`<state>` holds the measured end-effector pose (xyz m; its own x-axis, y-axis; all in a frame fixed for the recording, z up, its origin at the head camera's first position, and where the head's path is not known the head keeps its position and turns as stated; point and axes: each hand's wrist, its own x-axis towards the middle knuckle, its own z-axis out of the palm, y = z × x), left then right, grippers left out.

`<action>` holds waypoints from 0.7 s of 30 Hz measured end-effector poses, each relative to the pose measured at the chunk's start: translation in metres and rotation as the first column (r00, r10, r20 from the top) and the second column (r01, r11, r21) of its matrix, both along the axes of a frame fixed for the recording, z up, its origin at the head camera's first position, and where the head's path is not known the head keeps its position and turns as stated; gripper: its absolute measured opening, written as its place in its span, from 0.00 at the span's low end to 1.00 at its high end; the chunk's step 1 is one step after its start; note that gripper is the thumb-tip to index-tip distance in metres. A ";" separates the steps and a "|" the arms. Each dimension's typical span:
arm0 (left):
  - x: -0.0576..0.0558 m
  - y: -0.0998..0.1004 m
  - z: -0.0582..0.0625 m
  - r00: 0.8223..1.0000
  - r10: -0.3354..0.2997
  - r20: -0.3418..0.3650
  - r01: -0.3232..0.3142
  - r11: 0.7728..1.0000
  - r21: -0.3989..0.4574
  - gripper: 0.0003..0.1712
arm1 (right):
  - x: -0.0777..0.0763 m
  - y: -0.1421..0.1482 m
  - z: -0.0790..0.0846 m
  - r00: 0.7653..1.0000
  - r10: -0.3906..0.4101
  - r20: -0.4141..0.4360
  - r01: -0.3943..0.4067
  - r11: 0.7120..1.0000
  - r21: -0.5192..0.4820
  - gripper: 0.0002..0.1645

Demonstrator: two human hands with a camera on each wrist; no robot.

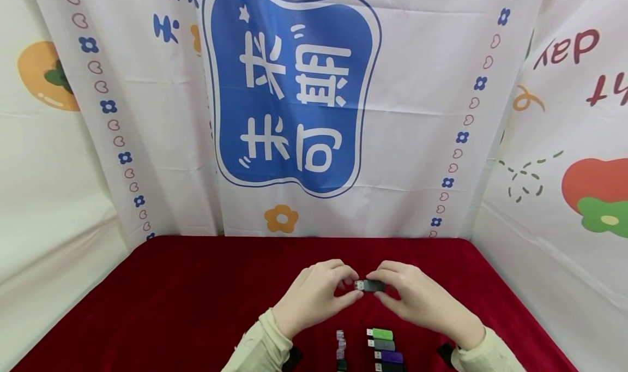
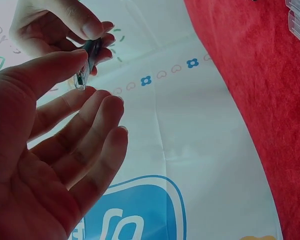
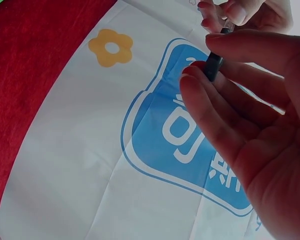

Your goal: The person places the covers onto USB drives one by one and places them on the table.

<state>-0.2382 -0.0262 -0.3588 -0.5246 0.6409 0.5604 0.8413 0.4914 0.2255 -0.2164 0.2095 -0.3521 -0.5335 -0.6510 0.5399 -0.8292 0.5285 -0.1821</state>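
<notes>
Here, a dark stick (image 1: 375, 286) is pinched by the right hand (image 1: 417, 295), its cap (image 1: 360, 285) by the left hand (image 1: 319, 290); below both, four sticks (image 1: 384, 345) and clear caps (image 1: 340, 343) are laid.

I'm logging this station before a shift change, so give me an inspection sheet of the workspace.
Surface: red cloth.
Job's things: dark USB stick with a clear cap at one end; other USB sticks in a row, loose clear caps beside them.
Clutter: dark objects near the wrists, unidentifiable.
Hands: left hand pinches the clear cap; right hand pinches the dark USB stick.
Cables: nothing seen.
Surroundings: white printed curtains.
</notes>
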 end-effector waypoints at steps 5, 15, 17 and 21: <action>0.000 0.000 0.000 1.000 -0.007 -0.012 0.007 1.000 -0.007 0.09 | 0.000 0.000 0.001 1.000 -0.001 -0.005 0.001 1.000 -0.010 0.18; -0.001 0.000 -0.001 1.000 -0.017 -0.012 0.016 1.000 -0.023 0.09 | 0.000 -0.002 0.000 1.000 0.028 -0.005 -0.028 1.000 -0.014 0.17; -0.001 0.000 -0.001 1.000 -0.020 -0.013 0.019 1.000 -0.025 0.09 | 0.000 -0.002 0.000 0.999 0.045 -0.019 -0.045 0.999 -0.018 0.17; -0.001 0.000 0.000 0.999 -0.027 -0.019 0.027 0.999 -0.025 0.08 | 0.000 -0.002 0.000 0.996 0.074 -0.042 -0.075 0.997 -0.025 0.17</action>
